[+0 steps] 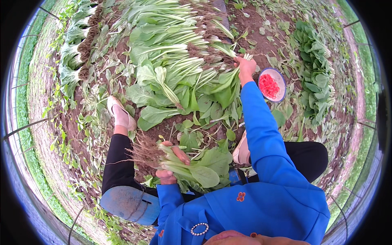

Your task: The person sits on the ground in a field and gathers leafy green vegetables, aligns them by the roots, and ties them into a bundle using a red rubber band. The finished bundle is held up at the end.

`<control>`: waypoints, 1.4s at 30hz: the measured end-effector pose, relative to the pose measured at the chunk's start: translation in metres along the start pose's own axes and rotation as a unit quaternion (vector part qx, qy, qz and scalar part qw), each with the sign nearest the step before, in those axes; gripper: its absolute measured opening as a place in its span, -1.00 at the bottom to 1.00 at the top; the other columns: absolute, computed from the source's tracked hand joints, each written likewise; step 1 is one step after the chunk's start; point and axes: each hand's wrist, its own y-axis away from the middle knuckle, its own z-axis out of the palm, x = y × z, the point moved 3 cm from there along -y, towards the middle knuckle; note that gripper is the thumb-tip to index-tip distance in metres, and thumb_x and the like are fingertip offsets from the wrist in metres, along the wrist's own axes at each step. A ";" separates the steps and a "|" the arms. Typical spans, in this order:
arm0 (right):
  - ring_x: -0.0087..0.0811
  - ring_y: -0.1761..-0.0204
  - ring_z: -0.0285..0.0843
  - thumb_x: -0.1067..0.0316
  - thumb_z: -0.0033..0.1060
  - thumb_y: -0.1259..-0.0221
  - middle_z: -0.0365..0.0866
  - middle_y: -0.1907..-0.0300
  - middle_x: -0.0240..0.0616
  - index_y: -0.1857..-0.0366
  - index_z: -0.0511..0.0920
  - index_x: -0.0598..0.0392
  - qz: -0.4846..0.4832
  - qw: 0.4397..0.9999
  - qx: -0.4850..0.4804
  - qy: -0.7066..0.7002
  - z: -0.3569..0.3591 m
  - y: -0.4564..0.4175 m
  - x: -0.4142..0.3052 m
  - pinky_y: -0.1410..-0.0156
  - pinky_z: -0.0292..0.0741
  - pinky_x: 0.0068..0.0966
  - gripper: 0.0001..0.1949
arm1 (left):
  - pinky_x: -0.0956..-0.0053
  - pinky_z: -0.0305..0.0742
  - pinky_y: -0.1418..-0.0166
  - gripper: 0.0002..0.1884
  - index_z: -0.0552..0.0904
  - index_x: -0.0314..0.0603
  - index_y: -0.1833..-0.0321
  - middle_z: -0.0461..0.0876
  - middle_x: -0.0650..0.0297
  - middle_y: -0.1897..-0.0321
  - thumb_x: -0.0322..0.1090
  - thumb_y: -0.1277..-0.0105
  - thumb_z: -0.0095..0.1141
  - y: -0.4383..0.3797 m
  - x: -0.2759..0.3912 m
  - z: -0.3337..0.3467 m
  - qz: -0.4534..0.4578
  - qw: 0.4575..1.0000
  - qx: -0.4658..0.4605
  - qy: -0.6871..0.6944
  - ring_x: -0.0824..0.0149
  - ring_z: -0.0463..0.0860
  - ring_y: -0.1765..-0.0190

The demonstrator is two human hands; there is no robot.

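Note:
My left hand (172, 167) holds a bunch of leafy greens (205, 171) by its pale stems, low before my body. The brown roots of this bunch point to the left and its leaves to the right. My right arm reaches forward, and my right hand (246, 68) is closed around the stems of a few greens (226, 82) at the right edge of a long pile of uprooted greens (171, 58). White stem ends show above its fingers. Just right of that forearm stands a white bowl with a blue rim (283, 81), holding red rubber bands (269, 86).
Bundled greens with roots (72, 62) lie in a row at the left. A row of greens with trimmed stems (317, 76) lies at the right. Loose leaves litter the brown soil (254, 21). My feet flank the pile's near end, and a blue pad (128, 203) lies at my left knee.

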 end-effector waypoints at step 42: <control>-0.47 0.25 0.65 0.50 0.55 0.22 0.71 0.34 -0.27 0.39 0.63 0.17 -0.048 0.630 -0.682 0.368 0.017 0.321 -0.236 0.06 0.56 -0.50 -0.74 | 0.18 0.62 -0.09 -0.14 0.31 -0.19 -0.37 0.61 0.02 0.08 -0.33 0.17 0.23 0.029 0.008 -0.019 0.002 0.995 0.088 0.040 0.05 0.67 0.07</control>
